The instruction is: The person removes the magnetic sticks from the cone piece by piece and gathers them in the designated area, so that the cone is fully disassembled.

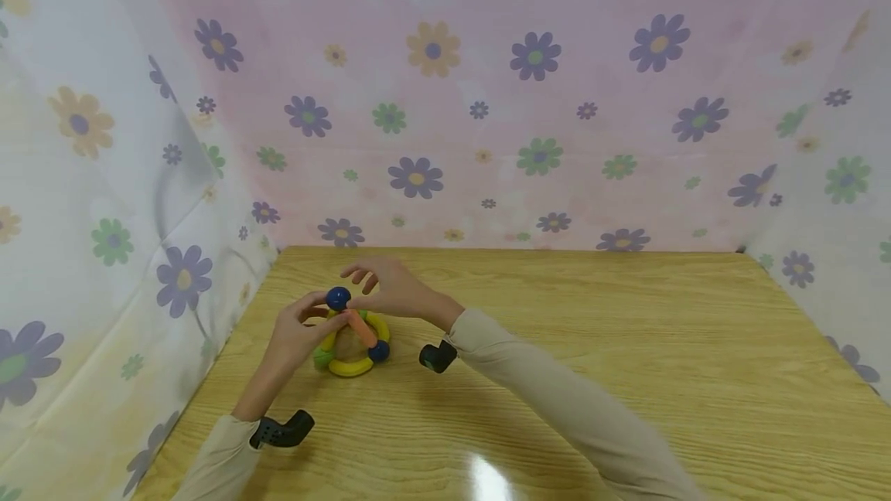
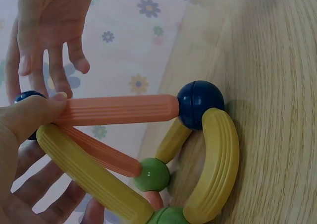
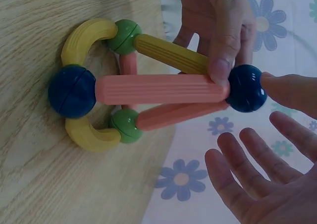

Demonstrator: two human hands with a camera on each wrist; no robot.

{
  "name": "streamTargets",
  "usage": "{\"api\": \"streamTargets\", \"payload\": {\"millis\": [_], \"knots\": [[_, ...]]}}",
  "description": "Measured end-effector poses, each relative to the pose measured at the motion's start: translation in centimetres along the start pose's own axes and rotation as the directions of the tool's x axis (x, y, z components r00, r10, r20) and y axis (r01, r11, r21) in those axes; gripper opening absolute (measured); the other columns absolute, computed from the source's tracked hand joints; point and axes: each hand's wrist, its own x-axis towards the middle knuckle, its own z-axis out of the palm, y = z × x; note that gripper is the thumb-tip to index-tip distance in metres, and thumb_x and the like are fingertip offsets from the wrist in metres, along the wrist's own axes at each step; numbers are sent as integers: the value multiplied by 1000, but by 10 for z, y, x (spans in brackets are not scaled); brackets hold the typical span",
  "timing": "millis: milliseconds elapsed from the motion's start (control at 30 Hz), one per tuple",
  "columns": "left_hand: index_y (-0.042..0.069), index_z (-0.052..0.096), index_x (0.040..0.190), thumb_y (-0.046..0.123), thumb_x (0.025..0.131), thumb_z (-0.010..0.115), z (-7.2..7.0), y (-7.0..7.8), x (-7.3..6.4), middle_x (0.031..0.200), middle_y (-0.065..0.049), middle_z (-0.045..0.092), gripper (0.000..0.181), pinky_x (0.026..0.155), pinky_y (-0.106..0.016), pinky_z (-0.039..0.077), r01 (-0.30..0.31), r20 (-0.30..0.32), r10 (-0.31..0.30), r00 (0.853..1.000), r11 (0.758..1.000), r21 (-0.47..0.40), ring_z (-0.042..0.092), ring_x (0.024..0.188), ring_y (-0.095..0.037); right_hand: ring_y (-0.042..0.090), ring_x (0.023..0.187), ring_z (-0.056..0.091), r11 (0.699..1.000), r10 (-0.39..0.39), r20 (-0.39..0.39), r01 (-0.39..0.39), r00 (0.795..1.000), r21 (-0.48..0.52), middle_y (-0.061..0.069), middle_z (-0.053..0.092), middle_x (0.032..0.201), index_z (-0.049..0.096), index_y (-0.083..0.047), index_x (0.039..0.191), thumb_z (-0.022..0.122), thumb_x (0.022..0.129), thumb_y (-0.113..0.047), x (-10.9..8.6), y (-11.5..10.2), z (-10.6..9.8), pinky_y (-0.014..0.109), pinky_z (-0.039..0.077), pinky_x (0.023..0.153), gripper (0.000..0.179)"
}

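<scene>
A pyramid of magnetic building sticks and balls stands on the table. Its base has curved yellow sticks (image 2: 220, 169), a blue ball (image 3: 72, 91) and two green balls (image 2: 152, 174). Two orange sticks (image 3: 158, 89) and a straight yellow stick (image 2: 94, 174) rise to a blue ball (image 1: 338, 298) at the peak. My left hand (image 1: 295, 335) pinches the structure just below that ball, its thumb on an orange stick and fingers behind. From the other side, the thumb of my right hand (image 1: 397, 291) touches the top ball while its other fingers spread away, holding nothing.
The wooden table (image 1: 592, 346) stretches out to the right of the pyramid. Flowered cloth (image 1: 480, 130) hangs along its back and sides. A black wrist camera (image 1: 284, 431) sits on the left forearm, another wrist camera (image 1: 438, 356) on the right.
</scene>
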Motion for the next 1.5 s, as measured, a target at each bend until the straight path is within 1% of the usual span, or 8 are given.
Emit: {"api": "streamTargets", "payload": {"millis": [467,833,1000,1067,1200,1300,1433,1500], "knots": [[6,62,122,25,87,71,-4,-4,-1,126,-13,55,41,81,-34,50,-20,9,20,1000,1000,22,56,102,-28,14,76,56,992,-94,65,98,993,-76,-3,62,99,69,-10,107,72,83,-8,24,-8,16,16,46,64,24],[3,62,125,17,87,70,-6,-4,-2,125,-16,58,41,75,-25,51,-68,-2,68,998,997,43,59,98,-27,7,79,57,982,-142,-6,140,990,-124,0,66,97,70,-7,103,76,81,-11,22,-6,20,12,47,65,22],[4,65,120,16,85,72,-6,-6,-1,119,-15,62,38,75,-26,52,-77,-21,79,997,995,64,61,94,-23,3,67,58,986,-137,-17,135,990,-102,-3,66,85,72,-9,95,76,81,-15,22,-5,20,13,47,59,16],[2,66,119,15,86,71,-6,-3,-2,117,-16,63,36,74,-25,51,-66,-28,68,997,996,62,61,92,-23,3,62,57,987,-131,-23,128,991,-92,-5,65,80,71,-10,92,77,81,-17,21,-4,20,15,47,56,14],[-5,65,116,9,87,69,-6,19,-9,112,-22,63,33,72,-21,51,-61,-34,63,997,996,71,61,90,-25,4,61,56,990,-115,-33,112,993,-85,-6,64,76,71,-10,91,77,81,-21,20,-4,20,15,46,55,16],[-3,67,115,12,87,70,-6,16,-8,112,-20,64,32,72,-23,51,-70,-36,73,997,995,74,60,90,-24,2,63,57,990,-101,-35,97,994,-101,-6,65,78,72,-10,92,77,81,-21,19,-6,19,14,47,57,17],[6,70,114,21,85,73,-6,-6,-2,109,-13,66,33,69,-26,53,-80,-38,82,996,995,62,60,89,-18,1,65,57,988,-92,-36,87,995,-127,-5,66,79,73,-9,93,76,82,-22,20,-7,19,13,46,58,18],[7,70,113,21,84,74,-7,-6,-2,105,-13,67,33,67,-27,53,-87,-37,90,995,994,62,60,87,-17,1,66,57,987,-97,-37,92,995,-130,-5,67,79,73,-8,93,76,82,-23,21,-7,19,13,46,59,18]]}}
